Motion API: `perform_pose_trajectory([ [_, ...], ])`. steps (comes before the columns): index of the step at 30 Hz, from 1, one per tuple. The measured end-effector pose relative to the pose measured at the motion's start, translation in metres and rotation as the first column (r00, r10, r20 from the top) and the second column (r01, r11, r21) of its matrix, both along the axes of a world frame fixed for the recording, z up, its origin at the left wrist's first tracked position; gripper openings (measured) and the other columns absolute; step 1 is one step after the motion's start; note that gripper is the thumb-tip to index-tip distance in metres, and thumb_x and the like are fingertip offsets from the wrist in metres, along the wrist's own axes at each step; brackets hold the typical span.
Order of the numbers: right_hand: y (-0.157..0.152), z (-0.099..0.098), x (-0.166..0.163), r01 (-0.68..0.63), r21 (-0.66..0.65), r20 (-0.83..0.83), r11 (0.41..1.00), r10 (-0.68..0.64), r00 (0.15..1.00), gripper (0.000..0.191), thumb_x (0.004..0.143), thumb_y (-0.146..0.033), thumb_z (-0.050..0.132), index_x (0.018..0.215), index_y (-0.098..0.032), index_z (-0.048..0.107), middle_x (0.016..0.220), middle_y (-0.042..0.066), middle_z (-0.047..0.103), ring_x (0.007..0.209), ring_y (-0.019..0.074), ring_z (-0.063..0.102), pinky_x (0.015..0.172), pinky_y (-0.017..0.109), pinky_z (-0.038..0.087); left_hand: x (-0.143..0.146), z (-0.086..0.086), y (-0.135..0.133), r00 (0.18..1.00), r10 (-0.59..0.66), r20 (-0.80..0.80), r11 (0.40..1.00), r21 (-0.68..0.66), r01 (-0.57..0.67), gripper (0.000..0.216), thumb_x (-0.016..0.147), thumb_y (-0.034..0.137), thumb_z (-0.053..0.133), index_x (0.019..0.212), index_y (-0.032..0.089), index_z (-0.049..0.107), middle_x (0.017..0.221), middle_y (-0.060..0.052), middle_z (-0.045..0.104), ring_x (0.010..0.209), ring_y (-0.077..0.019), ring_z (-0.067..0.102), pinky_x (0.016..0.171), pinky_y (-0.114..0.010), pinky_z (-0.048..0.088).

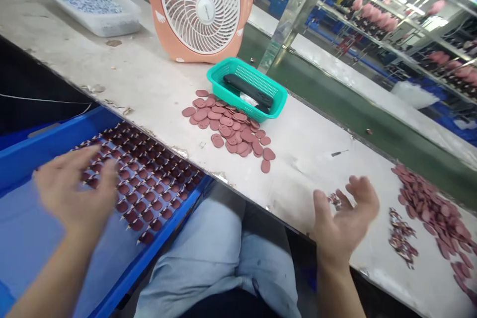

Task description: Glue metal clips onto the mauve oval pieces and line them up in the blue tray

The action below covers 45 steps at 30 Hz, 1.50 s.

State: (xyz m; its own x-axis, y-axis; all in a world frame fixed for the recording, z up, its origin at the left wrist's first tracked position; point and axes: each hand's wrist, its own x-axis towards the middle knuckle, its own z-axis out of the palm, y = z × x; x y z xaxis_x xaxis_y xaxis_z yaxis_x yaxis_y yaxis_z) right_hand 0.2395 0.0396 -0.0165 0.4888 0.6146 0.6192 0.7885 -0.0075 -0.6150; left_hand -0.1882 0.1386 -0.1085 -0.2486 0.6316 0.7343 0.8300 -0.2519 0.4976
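My left hand (76, 189), a little blurred, hovers over the blue tray (28, 159) with thumb and fingers apart and nothing seen in it. Rows of dark red oval pieces (139, 206), each with a small pale-tipped part, lie on the tray's sheet. Above the white worktable (294, 179) my right hand (345, 213) is open, palm up, fingers curled loosely. Small shiny parts (334, 201) show between its thumb and fingers; they look to lie on the table behind. Flat reddish ovals (231, 126) form a loose pile mid-table.
A green basket (278, 109) holding a black object stands behind the pile. An orange fan (246, 15) is at the back, beside a clear tub (122, 22) of small pale pieces. More ovals (436, 208) and small metallic parts (402, 238) lie at right. A metal post (288, 20) rises behind.
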Motion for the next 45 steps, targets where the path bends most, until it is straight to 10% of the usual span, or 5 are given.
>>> perform_pose_trajectory([
  [6,0.048,0.003,0.029,-0.075,-0.380,-0.294,0.922,-0.044,0.955,0.096,0.073,-0.057,0.075,0.151,-0.020,0.033,0.149,0.021,0.045,0.135,0.0385,0.044,0.110,0.060,0.036,0.188,0.075,-0.006,0.581,-0.773,-0.256,0.635,-0.302,0.711,0.057,0.088,0.049,0.069,0.136,0.019,0.060,0.140,-0.017,0.064,0.131,-0.0360,0.055,0.112,-0.055,0.033],
  [11,0.056,0.004,0.034,-0.205,-0.309,-0.368,0.929,0.083,0.926,0.048,0.080,-0.053,0.067,0.112,-0.018,0.060,0.112,0.014,0.067,0.106,0.0330,0.062,0.100,0.057,0.043,0.208,0.076,-0.008,0.374,-0.904,-0.209,0.426,-0.356,0.831,0.069,0.079,0.050,0.079,0.138,0.021,0.059,0.139,-0.010,0.066,0.127,-0.0320,0.060,0.116,-0.052,0.031],
  [20,-0.023,0.005,-0.046,-0.576,-0.047,-0.726,0.816,0.368,0.581,0.036,0.082,-0.050,0.067,0.101,-0.023,0.052,0.072,-0.004,0.057,0.047,0.0110,0.050,0.038,0.022,0.041,0.198,0.086,-0.090,0.562,-0.756,0.336,0.533,-0.182,0.826,0.012,0.097,0.016,0.059,0.101,0.018,0.070,0.086,-0.005,0.081,0.078,-0.0159,0.076,0.075,-0.026,0.059],
  [29,-0.046,0.004,-0.077,-0.701,0.224,-0.959,0.677,0.280,-0.037,0.044,0.073,-0.036,0.084,0.099,-0.023,0.050,0.068,-0.006,0.061,0.044,0.0054,0.049,0.036,0.013,0.041,0.197,0.091,-0.122,0.078,-0.147,0.986,0.346,-0.022,0.938,0.015,0.082,0.034,0.079,0.097,0.031,0.082,0.084,-0.001,0.076,0.074,-0.0172,0.074,0.069,-0.025,0.063],
  [45,-0.037,0.012,-0.060,-0.778,0.118,-0.967,0.617,0.248,0.050,0.045,0.067,-0.029,0.090,0.094,-0.021,0.055,0.069,-0.005,0.066,0.053,0.0069,0.055,0.047,0.016,0.043,0.183,0.096,-0.117,0.341,-0.409,0.847,0.205,-0.279,0.938,0.053,0.095,0.027,0.063,0.144,0.042,0.051,0.072,0.006,0.070,0.066,-0.0122,0.068,0.070,-0.021,0.056],
])
